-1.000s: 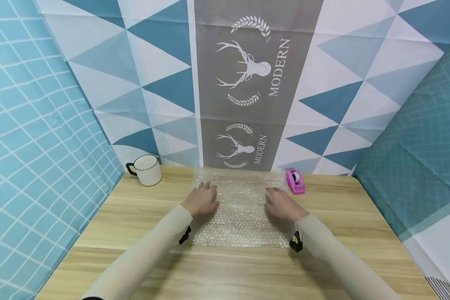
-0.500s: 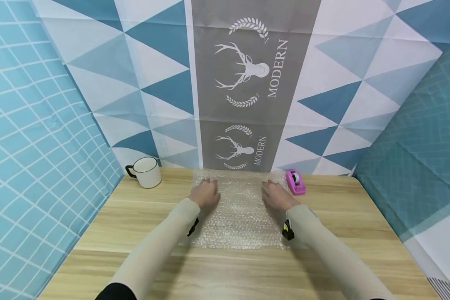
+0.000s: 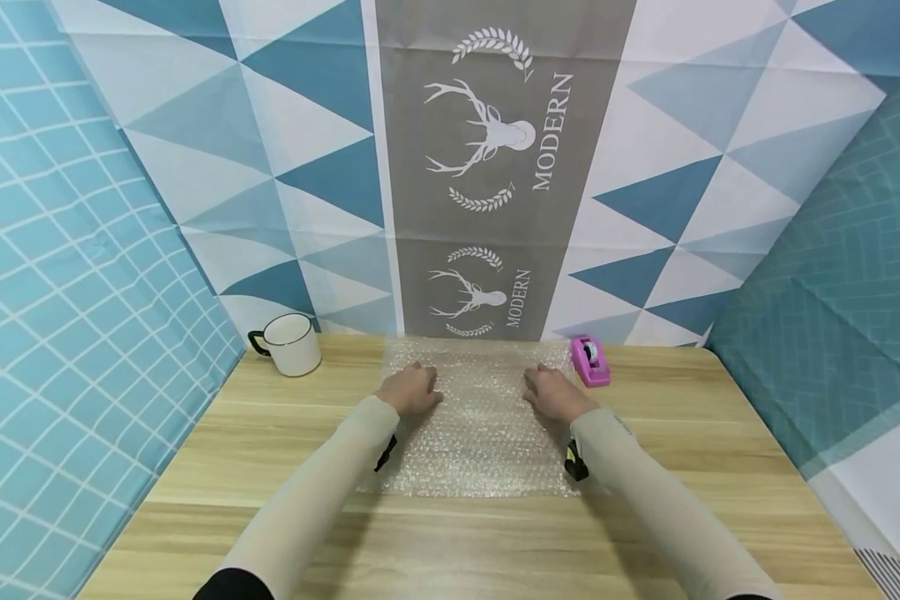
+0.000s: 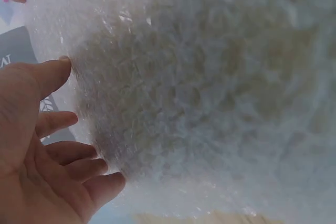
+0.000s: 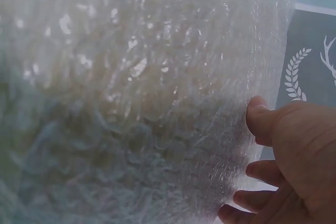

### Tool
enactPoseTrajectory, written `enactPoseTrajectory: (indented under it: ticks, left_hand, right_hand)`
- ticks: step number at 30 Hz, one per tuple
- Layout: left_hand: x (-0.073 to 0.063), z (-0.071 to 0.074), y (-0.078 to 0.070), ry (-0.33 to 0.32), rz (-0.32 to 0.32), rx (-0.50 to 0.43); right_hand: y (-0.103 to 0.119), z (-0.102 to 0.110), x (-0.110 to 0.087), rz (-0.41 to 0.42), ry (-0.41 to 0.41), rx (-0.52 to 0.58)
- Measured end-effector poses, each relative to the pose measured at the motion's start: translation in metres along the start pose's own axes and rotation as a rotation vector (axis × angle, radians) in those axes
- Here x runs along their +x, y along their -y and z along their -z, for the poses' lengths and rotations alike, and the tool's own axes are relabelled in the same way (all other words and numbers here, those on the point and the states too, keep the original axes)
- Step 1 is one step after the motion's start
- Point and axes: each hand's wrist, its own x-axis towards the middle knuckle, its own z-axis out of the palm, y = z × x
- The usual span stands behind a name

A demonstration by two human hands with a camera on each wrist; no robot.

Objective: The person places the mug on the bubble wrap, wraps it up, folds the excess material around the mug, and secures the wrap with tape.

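A bubble wrap sheet (image 3: 487, 454) lies on the table (image 3: 285, 454), reaching toward its back edge. Left of the sheet, apart from it, the mug (image 3: 294, 350) stands near the table's back left corner. The tape dispenser (image 3: 591, 363) lies just beside the sheet's far right corner. Behind the table hangs the patterned cloth (image 3: 487, 200).

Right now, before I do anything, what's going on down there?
A person has their left hand and right hand on a sheet of clear bubble wrap, one toward each side of it, fingers touching it. The sheet is spread out on the wooden table, with nothing wrapped in it. A white mug stands upright to the left of the sheet, and a pink tape dispenser sits by its far right corner; neither is being held.
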Motion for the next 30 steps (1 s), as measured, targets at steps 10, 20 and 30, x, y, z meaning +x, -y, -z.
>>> enactPoseTrajectory:
  ticks: [10, 20, 30]
  left_hand:
    - [-0.002, -0.011, 0.004, -0.019, -0.076, -0.023]
    - [-0.02, -0.008, 0.003, 0.049, -0.12, -0.004]
    - [-0.034, -0.01, 0.004, 0.062, -0.095, -0.006]
  right_hand:
    - [0.003, -0.002, -0.012, 0.009, -0.006, -0.016]
    - [0.012, -0.002, -0.033, 0.041, -0.03, -0.026]
    - [0.016, -0.006, -0.043, 0.04, -0.033, -0.029]
